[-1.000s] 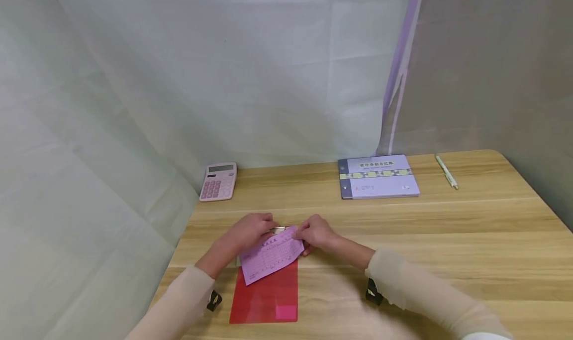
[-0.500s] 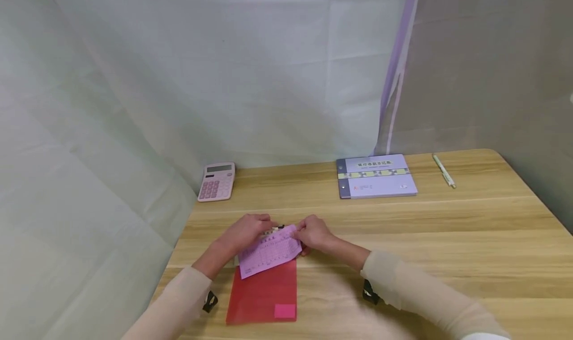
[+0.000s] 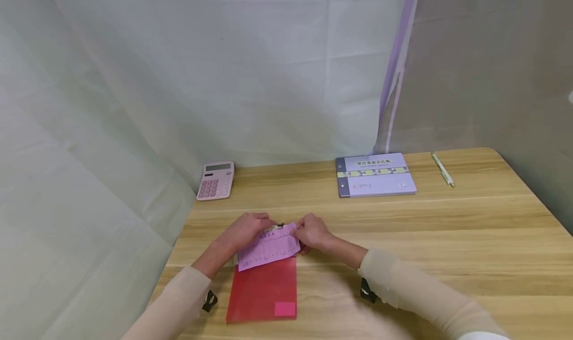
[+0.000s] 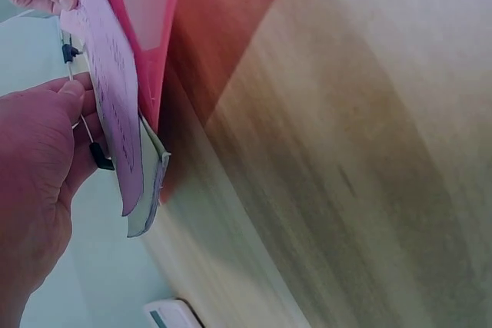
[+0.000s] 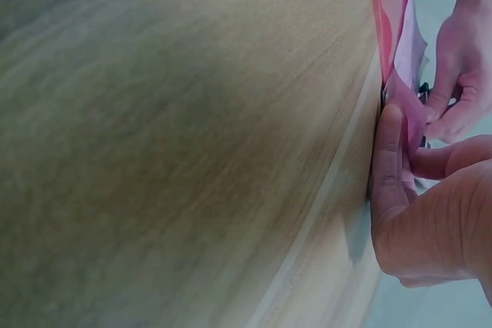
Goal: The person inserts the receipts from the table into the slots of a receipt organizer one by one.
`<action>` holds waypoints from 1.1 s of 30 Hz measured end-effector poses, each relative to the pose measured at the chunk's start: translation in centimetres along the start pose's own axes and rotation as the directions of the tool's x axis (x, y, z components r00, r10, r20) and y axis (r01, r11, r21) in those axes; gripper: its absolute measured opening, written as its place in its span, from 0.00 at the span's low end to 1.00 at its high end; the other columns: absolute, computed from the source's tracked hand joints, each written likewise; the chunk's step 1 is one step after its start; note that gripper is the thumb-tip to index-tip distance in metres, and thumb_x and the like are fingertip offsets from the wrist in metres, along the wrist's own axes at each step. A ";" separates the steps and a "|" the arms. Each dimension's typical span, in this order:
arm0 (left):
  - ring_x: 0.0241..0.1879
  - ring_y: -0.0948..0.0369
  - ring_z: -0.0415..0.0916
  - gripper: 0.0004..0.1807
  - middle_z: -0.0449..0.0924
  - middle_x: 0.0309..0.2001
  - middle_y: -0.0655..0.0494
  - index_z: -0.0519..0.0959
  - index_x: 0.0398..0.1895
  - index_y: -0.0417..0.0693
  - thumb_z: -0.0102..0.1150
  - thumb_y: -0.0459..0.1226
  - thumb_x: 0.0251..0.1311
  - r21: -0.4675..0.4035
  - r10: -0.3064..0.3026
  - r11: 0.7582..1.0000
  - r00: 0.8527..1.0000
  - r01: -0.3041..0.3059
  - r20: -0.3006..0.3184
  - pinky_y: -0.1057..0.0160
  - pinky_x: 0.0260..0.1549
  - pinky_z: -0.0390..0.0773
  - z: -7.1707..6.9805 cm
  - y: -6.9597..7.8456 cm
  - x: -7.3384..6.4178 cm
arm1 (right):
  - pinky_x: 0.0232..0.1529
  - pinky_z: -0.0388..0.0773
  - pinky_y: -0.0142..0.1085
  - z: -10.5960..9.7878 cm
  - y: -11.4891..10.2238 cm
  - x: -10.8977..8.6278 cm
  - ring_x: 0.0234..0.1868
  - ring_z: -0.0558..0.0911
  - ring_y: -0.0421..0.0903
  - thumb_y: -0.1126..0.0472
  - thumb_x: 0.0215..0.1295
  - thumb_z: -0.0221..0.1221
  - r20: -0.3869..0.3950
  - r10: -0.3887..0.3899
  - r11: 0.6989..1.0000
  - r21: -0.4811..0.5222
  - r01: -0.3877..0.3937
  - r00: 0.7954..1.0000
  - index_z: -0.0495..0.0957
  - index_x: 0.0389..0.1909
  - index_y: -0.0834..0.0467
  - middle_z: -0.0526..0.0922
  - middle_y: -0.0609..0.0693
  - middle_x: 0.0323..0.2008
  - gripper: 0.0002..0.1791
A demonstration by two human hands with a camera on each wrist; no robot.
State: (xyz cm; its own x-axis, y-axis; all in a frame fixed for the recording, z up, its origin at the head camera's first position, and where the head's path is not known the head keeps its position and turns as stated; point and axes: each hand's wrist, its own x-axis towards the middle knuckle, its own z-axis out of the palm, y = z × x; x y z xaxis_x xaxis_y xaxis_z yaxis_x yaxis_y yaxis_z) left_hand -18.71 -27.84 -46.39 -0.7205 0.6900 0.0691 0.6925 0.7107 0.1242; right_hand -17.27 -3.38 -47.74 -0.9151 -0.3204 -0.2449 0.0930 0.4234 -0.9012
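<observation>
A pink printed form [image 3: 268, 250] slants over the upper part of a red folder or clipboard [image 3: 261, 290] with a bright pink label near its lower right corner. At the top edge is a wire clip [image 4: 85, 127] with black ends. My left hand [image 3: 246, 233] holds this clip, its thumb on the wire and fingers behind. The right hand [image 3: 312, 232] pinches the form's upper right corner; in the right wrist view its thumb and forefinger [image 5: 390, 128] are at the paper's edge. Pale sheets [image 4: 147, 209] show beneath the form in the left wrist view.
A pink calculator [image 3: 215, 180] lies at the table's back left. Farther right are a lilac bank journal [image 3: 377, 175] and a light green pen [image 3: 442, 170]. Pale cloth [image 3: 268, 71] hangs behind the wooden table [image 3: 403, 245].
The form's lower edge has shifted up, toward the clip, and shows more of the red surface. Both hands stay at nearly the same places, still gripping clip and form.
</observation>
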 end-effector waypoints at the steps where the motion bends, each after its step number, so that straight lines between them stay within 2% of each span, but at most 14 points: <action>1: 0.51 0.56 0.87 0.17 0.88 0.52 0.55 0.88 0.58 0.51 0.61 0.28 0.73 0.000 0.000 1.000 1.000 0.000 -0.001 0.57 0.52 0.86 0.0 0.0 0.0 | 0.18 0.83 0.36 0.0 0.0 0.0 0.12 0.81 0.43 0.67 0.73 0.64 -0.003 -0.005 1.000 -0.006 0.005 1.000 0.82 0.26 0.65 0.82 0.53 0.17 0.13; 5: 0.47 0.59 0.87 0.15 0.88 0.49 0.57 0.88 0.58 0.52 0.61 0.30 0.74 0.008 -0.004 1.000 1.000 0.004 -0.004 0.58 0.50 0.86 0.1 -0.1 -0.2 | 0.16 0.81 0.34 0.2 -0.1 0.0 0.11 0.81 0.42 0.66 0.73 0.65 -0.020 -0.022 0.999 -0.040 0.021 1.000 0.82 0.24 0.63 0.80 0.50 0.14 0.14; 13: 0.42 0.58 0.87 0.17 0.87 0.45 0.55 0.88 0.57 0.49 0.62 0.26 0.71 0.076 0.043 0.996 0.998 -0.040 -0.040 0.58 0.44 0.87 0.4 0.0 -0.4 | 0.13 0.80 0.35 0.5 -0.4 -0.1 0.10 0.82 0.45 0.66 0.72 0.65 -0.053 -0.027 0.998 -0.065 0.023 0.998 0.80 0.24 0.62 0.79 0.50 0.10 0.14; 22: 0.46 0.55 0.87 0.15 0.87 0.48 0.53 0.88 0.57 0.49 0.60 0.29 0.74 0.138 0.061 0.989 0.996 -0.051 -0.069 0.55 0.47 0.87 0.8 0.1 -0.4 | 0.13 0.80 0.36 0.7 -0.3 -0.1 0.09 0.80 0.43 0.65 0.72 0.65 -0.061 -0.041 0.997 -0.075 0.036 0.997 0.80 0.24 0.61 0.79 0.50 0.10 0.14; 29: 0.42 0.58 0.85 0.13 0.84 0.43 0.57 0.88 0.56 0.48 0.67 0.38 0.72 0.098 0.044 0.995 0.995 -0.036 -0.085 0.55 0.46 0.87 1.0 0.4 -0.4 | 0.13 0.80 0.35 0.6 -0.3 -0.2 0.09 0.81 0.44 0.65 0.72 0.66 -0.058 -0.058 0.995 -0.085 0.053 0.997 0.78 0.22 0.59 0.79 0.50 0.10 0.15; 33: 0.42 0.59 0.85 0.14 0.83 0.43 0.57 0.88 0.56 0.48 0.69 0.40 0.71 0.076 0.036 0.997 0.995 -0.029 -0.091 0.55 0.47 0.86 1.1 0.6 -0.5 | 0.13 0.79 0.35 0.3 -0.3 -0.2 0.09 0.79 0.42 0.65 0.71 0.66 -0.044 -0.066 0.995 -0.081 0.062 0.997 0.79 0.25 0.60 0.79 0.50 0.11 0.13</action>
State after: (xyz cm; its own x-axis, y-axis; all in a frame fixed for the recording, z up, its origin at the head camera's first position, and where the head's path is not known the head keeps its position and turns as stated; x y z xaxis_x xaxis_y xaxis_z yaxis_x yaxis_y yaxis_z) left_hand -17.90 -27.67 -47.40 -0.6958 0.6994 0.1635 0.7136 0.6991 0.0461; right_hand -17.05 -3.69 -47.53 -0.9356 -0.3098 -0.1692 0.0040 0.4699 -0.8827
